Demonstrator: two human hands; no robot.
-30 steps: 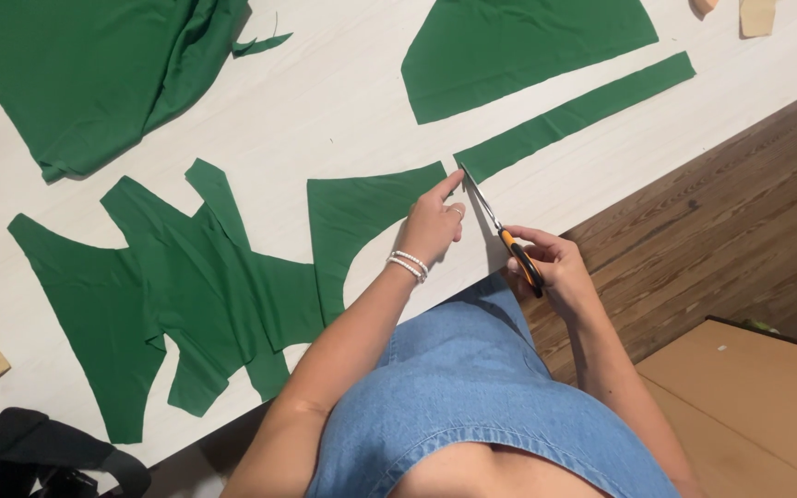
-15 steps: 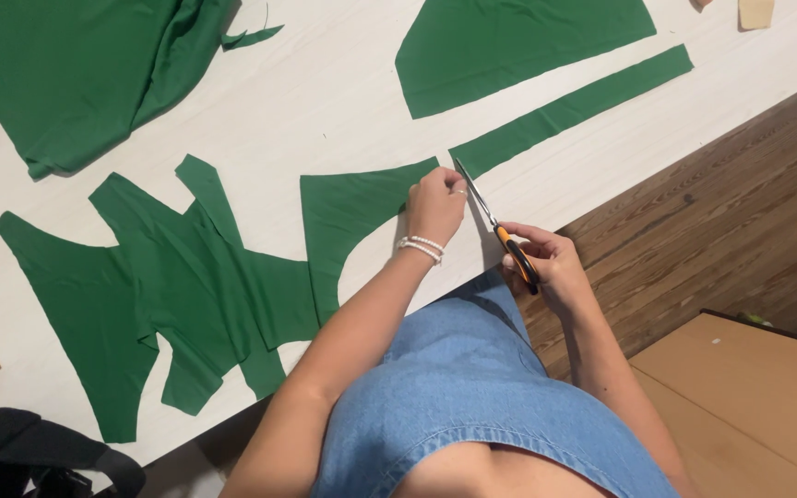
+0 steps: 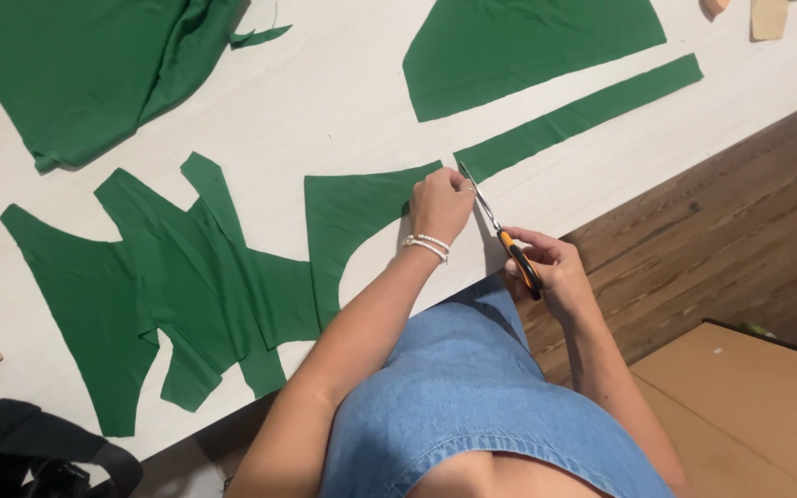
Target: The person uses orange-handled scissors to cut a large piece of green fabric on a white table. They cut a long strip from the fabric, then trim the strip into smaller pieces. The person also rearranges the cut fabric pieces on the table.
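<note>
Currently a pair of scissors (image 3: 502, 235) with orange and black handles is gripped by the right hand (image 3: 553, 272), whose fingers are closed around the handles just off the near edge of the white table (image 3: 325, 101). The blades are pointed up and away over the table, and their tips are placed close to the corner where a curved green fabric piece (image 3: 352, 217) ends; the blades appear nearly closed, though how far they are parted cannot be told. That fabric piece is laid flat on the table, and its upper right corner is pressed down by the left hand (image 3: 440, 203), whose fingers are curled over the cloth and whose wrist is circled by a pale beaded bracelet (image 3: 427, 245). Just beyond the scissor tips a long green strip (image 3: 578, 117) is laid slantwise, apart from the held piece. Above the strip a broad green panel (image 3: 528, 46) is spread out. To the left of the held piece a larger cut green shape (image 3: 159, 277) is spread flat, touching the held piece's left edge, and a folded mass of green cloth (image 3: 85, 74) is seen at the far left corner. A black bag (image 3: 29, 456) is seen at the lower left, and a brown cardboard sheet (image 3: 749, 397) is seen on the wooden floor (image 3: 721, 231) at the right.
</note>
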